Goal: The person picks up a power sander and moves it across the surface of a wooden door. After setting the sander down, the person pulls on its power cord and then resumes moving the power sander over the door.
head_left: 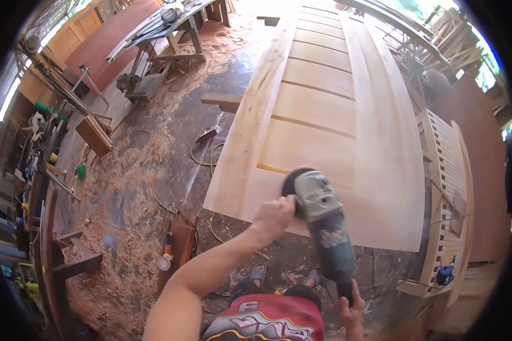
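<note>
A pale wooden panelled door point(324, 102) lies flat in front of me, stretching away. On its near end rests a grey angle sander point(324, 216) with a dark round disc point(293, 182) pressed to the wood. My left hand point(273, 216) grips the side of the sander's head, just left of the disc. My right hand point(351, 310) holds the tail of the sander's dark body close to my waist. Both arms are bare.
Sawdust and shavings cover the floor at left, with cables point(202, 153) looping near the door's left edge. A slatted wooden piece point(446, 187) leans at right. A workbench with a machine point(170, 28) stands at far left. Wood offcuts and tools point(94, 133) lie about.
</note>
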